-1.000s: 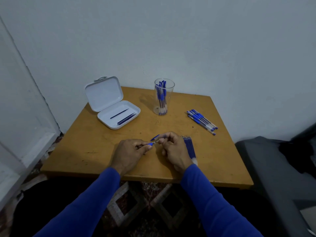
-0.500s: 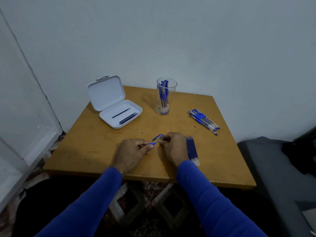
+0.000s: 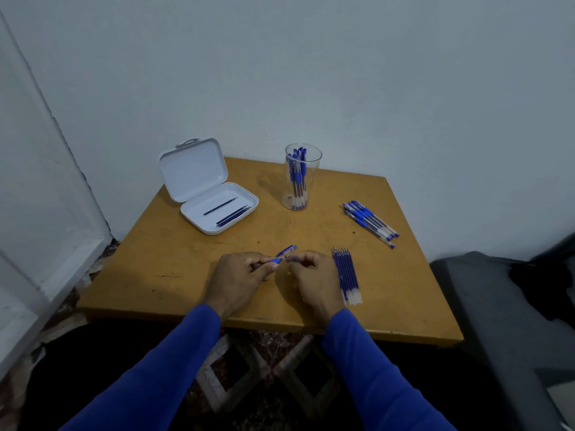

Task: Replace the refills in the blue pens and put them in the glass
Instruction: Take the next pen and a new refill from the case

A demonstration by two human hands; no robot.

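Observation:
My left hand (image 3: pixel 239 279) grips a blue pen (image 3: pixel 277 260) over the middle of the wooden table (image 3: pixel 186 275). My right hand (image 3: pixel 312 281) pinches the pen's tip end, fingers curled, right against the left hand. A blue cap (image 3: pixel 287 250) lies on the table just beyond the hands. A row of several blue refills (image 3: pixel 347 275) lies to the right of my right hand. The clear glass (image 3: pixel 301 177) stands at the back with several blue pens in it. Several more blue pens (image 3: pixel 370 222) lie at the back right.
An open white case (image 3: pixel 214 194) sits at the back left with three dark refills (image 3: pixel 230 213) in its tray. A white wall runs behind the table. A dark grey seat (image 3: pixel 504 306) stands to the right, and a patterned floor shows below the table's front edge.
My two hands have stayed together on the pen, with small finger movements at its tip. The camera view shifted slightly; the table's objects have not moved.

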